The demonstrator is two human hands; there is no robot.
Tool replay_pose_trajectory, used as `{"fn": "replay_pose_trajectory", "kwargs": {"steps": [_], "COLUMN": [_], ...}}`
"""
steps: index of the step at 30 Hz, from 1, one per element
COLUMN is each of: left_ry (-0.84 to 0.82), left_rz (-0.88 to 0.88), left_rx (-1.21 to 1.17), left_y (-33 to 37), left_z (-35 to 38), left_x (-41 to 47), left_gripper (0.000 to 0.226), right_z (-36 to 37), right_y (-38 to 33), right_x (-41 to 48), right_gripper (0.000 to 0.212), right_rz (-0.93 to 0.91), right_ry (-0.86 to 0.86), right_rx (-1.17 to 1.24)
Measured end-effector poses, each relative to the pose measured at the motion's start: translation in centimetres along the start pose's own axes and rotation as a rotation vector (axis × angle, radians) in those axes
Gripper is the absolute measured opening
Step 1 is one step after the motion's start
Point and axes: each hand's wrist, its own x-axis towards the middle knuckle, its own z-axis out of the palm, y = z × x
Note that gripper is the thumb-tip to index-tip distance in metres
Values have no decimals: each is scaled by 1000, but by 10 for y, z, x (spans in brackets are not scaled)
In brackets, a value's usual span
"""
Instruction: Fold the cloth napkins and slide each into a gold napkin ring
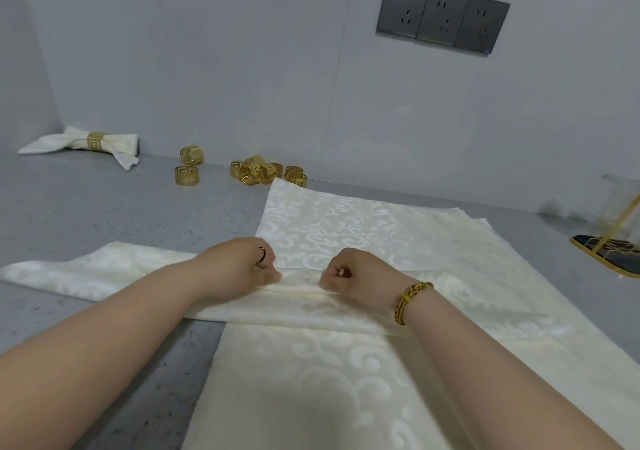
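Pinching a pleat in the cream damask cloth napkin (131, 269) lying across the grey speckled bench (86, 207), left hand (235, 262) and right hand (363, 273) curl their fingers tight on it; folds are best kept even and narrow (gold filigree napkin rings (263, 172) lie farther back).

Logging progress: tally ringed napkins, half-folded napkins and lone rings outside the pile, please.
Ringed napkin: 1
Half-folded napkin: 1
Lone rings: 2
Total: 4
Rings in the pile overlap too much to count.
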Motion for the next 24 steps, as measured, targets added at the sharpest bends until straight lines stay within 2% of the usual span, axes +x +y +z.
{"fn": "replay_pose_trajectory", "kwargs": {"steps": [2,5,9,11,15,17,20,24], "left_ry": [-42,-99,-180,-238,-332,-346,-296,20], "left_rz": [-23,-18,-61,-99,-112,-100,-68,22], "left_rx": [-28,-14,57,88,166,183,233,454], "left_y": [2,2,3,6,11,12,18,24], "left_z": [-5,-12,-17,-20,-23,-25,-24,-4], "left_x": [4,13,24,30,39,39,29,0], "left_gripper": [5,15,27,31,19,18,25,30], "right_z": [1,-1,-12,-18,-22,-23,-16,7], "right_y": [1,1,-5,-10,-17,-19,-22,-20], "right_x": [5,12,19,25,36,36,28,4], "right_gripper": [23,12,32,32,18,24,31,34], "right_rz": [26,90,164,187,189,174,124,-19], "right_ry": [4,-22,-140,-227,-356,-369,-291,19], "right_rx": [57,47,-101,-179,-308,-320,-276,-370]}}
